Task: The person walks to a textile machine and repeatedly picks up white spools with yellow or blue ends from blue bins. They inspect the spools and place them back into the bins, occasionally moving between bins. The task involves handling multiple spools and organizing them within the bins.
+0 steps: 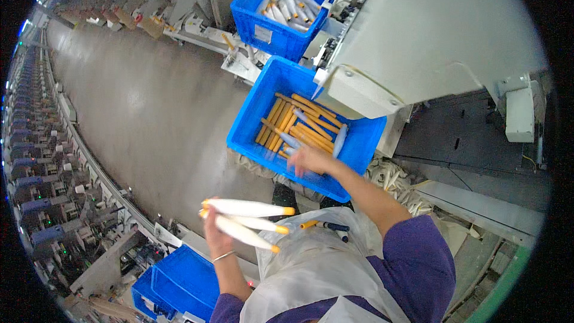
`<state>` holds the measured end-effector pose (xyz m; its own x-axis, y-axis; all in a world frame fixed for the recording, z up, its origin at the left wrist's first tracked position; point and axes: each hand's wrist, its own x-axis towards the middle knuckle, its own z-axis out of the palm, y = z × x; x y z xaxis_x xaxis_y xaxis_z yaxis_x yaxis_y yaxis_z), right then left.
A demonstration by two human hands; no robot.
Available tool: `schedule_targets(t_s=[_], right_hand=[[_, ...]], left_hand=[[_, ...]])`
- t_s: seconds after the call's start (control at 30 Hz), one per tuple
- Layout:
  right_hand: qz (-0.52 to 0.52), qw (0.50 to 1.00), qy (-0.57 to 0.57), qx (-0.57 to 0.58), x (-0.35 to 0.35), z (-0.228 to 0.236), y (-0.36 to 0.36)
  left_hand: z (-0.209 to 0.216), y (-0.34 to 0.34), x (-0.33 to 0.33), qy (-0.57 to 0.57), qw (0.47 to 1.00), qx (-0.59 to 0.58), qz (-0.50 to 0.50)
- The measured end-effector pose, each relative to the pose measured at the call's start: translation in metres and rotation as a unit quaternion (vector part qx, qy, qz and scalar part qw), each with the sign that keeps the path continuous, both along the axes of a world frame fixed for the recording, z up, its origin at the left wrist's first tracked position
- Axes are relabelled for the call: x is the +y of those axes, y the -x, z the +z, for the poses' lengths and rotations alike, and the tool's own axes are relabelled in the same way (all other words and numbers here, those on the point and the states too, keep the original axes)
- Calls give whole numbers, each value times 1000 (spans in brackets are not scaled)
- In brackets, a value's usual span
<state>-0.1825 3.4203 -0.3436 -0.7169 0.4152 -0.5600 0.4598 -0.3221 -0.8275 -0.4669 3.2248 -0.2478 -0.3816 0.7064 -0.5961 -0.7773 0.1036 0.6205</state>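
Note:
My left hand (216, 234) is closed around one end of several spindle-shaped yarn bobbins (250, 207), wound with white yarn and tipped in orange. They fan out to the right in front of my apron. My right hand (311, 160) reaches over the near side of a blue bin (368, 143), its fingers smeared by motion. Beneath and beyond it lie many orange bobbin tubes (308, 137), mostly bare. A partly wound bobbin (287, 139) lies slanted close to my right fingertips; whether they grip it is unclear. Another pale wound bobbin (340, 141) rests by the bin's right wall.
Beyond stands a second blue bin (248, 15) with full white bobbins. A pale machine housing (442, 30) overhangs at the right. An orange tube (309, 224) and dark blue pens (333, 226) sit at my apron. Blue crates (188, 278) stand lower left, beside a long spindle row (42, 203).

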Motion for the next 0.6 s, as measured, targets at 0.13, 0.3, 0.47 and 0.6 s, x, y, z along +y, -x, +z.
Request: schedule_targets(t_s=[0.13,0.3,0.47,0.6], right_hand=[[-94,832,-270,-476,42,-137,-1],[-94,767,-396,-496,18,-214,-7],[0,858,-292,-422,33,-219,-28],[-94,870,-191,-444,37,-211,-51]], left_hand=[[29,73,-42,25,986,152,59],[48,106,-76,21,979,194,65],[25,92,-50,31,984,168,39],[22,79,-10,36,989,141,22]])
